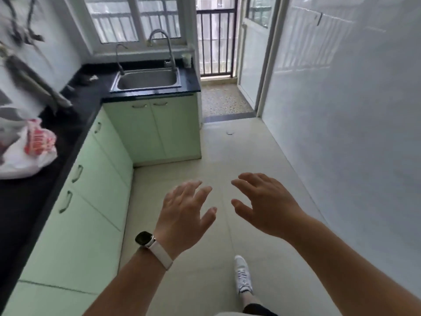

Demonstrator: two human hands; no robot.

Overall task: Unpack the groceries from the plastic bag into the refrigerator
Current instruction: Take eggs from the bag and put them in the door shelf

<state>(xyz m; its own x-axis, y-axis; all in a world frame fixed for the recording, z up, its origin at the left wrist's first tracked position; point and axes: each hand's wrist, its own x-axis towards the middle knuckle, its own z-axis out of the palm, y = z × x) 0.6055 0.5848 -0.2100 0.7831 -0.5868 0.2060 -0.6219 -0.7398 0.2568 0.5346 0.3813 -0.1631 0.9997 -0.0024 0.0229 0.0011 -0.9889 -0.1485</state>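
Observation:
A white plastic bag [25,149] with red print lies on the black countertop [27,201] at the far left, partly cut off by the frame edge. My left hand [184,213], with a watch on its wrist, is stretched out over the floor with fingers spread and empty. My right hand [264,204] hovers beside it, also open and empty. Both hands are well to the right of the bag, over the tiled floor. No refrigerator is in view.
Pale green cabinets [95,201] run under the L-shaped counter. A steel sink [148,79] with a tall faucet [164,46] sits at the back under a window. A barred balcony door [216,39] stands beyond. A white wall [353,110] bounds the right side. My shoe [243,274] is on the floor.

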